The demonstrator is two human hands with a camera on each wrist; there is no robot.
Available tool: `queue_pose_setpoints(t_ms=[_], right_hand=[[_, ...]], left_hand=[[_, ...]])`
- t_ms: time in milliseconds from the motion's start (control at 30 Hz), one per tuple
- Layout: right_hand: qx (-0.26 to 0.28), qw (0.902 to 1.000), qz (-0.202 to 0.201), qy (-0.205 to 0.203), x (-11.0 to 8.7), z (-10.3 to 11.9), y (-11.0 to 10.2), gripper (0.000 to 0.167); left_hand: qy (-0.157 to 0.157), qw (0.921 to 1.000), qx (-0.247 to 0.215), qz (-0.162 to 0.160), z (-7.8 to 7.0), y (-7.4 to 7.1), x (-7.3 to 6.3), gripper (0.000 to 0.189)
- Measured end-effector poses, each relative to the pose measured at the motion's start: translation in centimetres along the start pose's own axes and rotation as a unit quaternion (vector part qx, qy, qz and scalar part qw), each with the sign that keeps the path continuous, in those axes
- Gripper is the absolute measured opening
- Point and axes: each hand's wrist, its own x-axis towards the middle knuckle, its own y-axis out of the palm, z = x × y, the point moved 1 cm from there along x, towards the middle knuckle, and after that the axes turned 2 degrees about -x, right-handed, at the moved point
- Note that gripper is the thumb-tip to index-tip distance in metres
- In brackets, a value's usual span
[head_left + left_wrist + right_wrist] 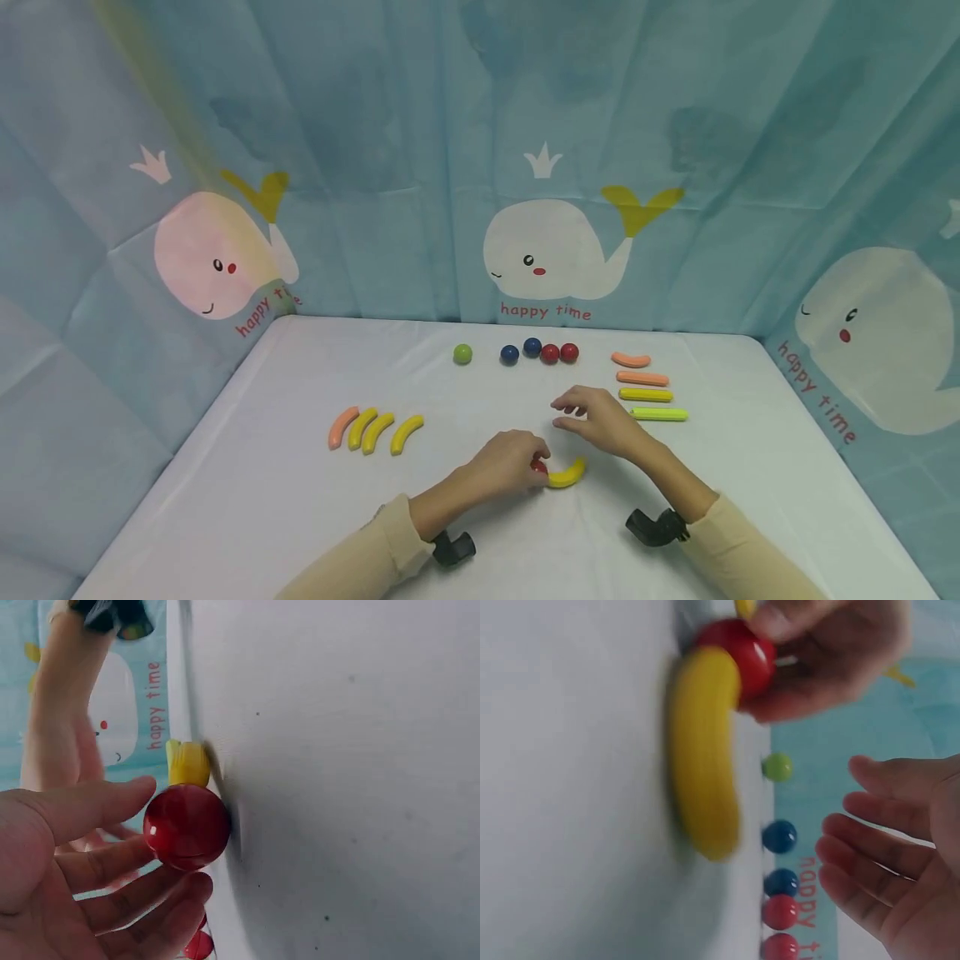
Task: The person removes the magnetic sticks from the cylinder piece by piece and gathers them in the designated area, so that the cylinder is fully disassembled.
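My left hand (504, 463) holds a glossy red ball (187, 827) between thumb and fingers, low at the white table. Right beside the ball, a curved yellow toy banana (568, 475) lies on the tabletop; the right wrist view shows its end overlapping the ball. In the head view most of the ball is hidden by my fingers. My right hand (600, 423) hovers beyond the banana with its fingers spread and loosely bent, holding nothing. Near its wrist lies a light-green stick (660, 414), partly covered by the hand.
Left on the table (247, 500) lie an orange curved piece (343, 427) and several yellow bananas (378, 432). Along the back stand a green ball (462, 354), two blue balls (509, 355) and two red balls (550, 354). Orange sticks (642, 378) and a yellow stick (645, 394) lie right.
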Motion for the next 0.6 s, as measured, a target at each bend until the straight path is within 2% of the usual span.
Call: queue_pose_setpoints(t_ms=[200, 333, 433, 600], right_hand=[[-0.026, 0.9971, 0.071, 0.007, -2.7, 0.7, 1.3, 0.025], [-0.077, 0.9910, 0.104, -0.033, -3.7, 1.0, 2.1, 0.023], [-0.115, 0.9856, 0.097, -0.077, -4.2, 1.1, 2.7, 0.018], [-0.168, 0.9756, 0.075, -0.119, -4.6, 1.5, 3.1, 0.011]], left_hand=[[-0.028, 0.9991, -0.031, 0.007, 0.4, 0.0, -0.2, 0.023], [-0.037, 0.9983, -0.044, 0.012, 0.4, 0.0, -0.2, 0.022], [-0.045, 0.9971, -0.059, 0.015, 0.4, 0.0, -0.1, 0.021], [-0.048, 0.9954, -0.082, 0.014, 0.5, 0.2, -0.1, 0.020]])
